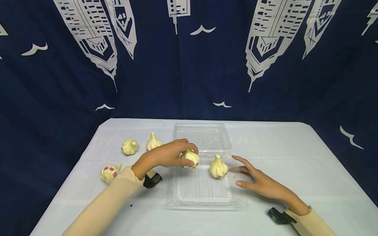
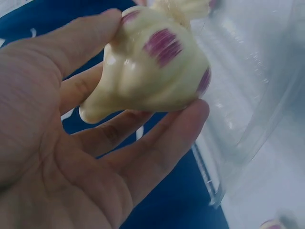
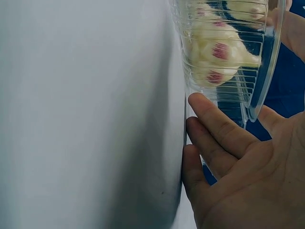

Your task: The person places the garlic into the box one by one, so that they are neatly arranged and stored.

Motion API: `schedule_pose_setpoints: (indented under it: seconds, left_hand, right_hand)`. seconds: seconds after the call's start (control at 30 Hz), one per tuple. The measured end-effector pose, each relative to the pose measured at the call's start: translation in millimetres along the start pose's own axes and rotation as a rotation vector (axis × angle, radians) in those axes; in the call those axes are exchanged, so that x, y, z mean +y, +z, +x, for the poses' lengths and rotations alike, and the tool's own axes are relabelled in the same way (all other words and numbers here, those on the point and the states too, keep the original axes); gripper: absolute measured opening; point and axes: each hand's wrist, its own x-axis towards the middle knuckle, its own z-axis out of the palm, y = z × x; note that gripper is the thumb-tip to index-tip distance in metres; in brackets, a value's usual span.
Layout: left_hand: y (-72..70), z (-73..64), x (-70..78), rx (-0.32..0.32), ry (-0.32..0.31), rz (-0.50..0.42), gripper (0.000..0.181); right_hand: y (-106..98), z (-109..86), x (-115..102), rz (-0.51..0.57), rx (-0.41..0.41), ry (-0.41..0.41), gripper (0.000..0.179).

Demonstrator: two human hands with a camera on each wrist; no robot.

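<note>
My left hand [image 1: 171, 154] pinches a garlic bulb [image 1: 191, 159] between thumb and fingers, over the left side of an opened clear plastic clamshell box [image 1: 200, 195]. In the left wrist view this bulb [image 2: 152, 67] is cream with purple patches. Another garlic bulb [image 1: 218, 167] stands neck up in the box's right half. My right hand [image 1: 260, 183] is at the box's right side, fingers extended and holding nothing. In the right wrist view its fingertips lie close to the box wall; whether they touch it I cannot tell.
Left of the box lie more garlic bulbs: one at the back [image 1: 130, 147], one partly behind my left hand [image 1: 153, 141], one by my sleeve [image 1: 108, 173]. The box's lid [image 1: 203, 136] lies folded back. A navy patterned cloth [image 1: 183, 72] hangs behind the white table [image 1: 295, 157].
</note>
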Motion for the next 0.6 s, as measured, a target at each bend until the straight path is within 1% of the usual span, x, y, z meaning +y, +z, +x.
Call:
schedule_pose_setpoints:
  seconds: [0.1,0.3,0.43,0.6]
  left_hand:
    - [5.6,6.2,0.1,-0.021,-0.013,0.011,0.029]
    - [14.0,16.7,2.9,-0.050,-0.001,0.029,0.029]
    - [16.5,22.6,7.0,-0.053,0.008,0.024,0.030]
    - [18.9,28.9,11.0,-0.072,0.014,0.033,0.031]
  right_hand:
    - [0.6,0.7,1.4,-0.006,0.000,0.005,0.080]
    - [1.2,1.0,1.5,-0.028,0.004,0.024,0.080]
    - [0.8,0.6,1.4,-0.035,0.007,0.027,0.081]
    - [1.5,0.7,2.1,-0.033,0.008,0.014,0.081]
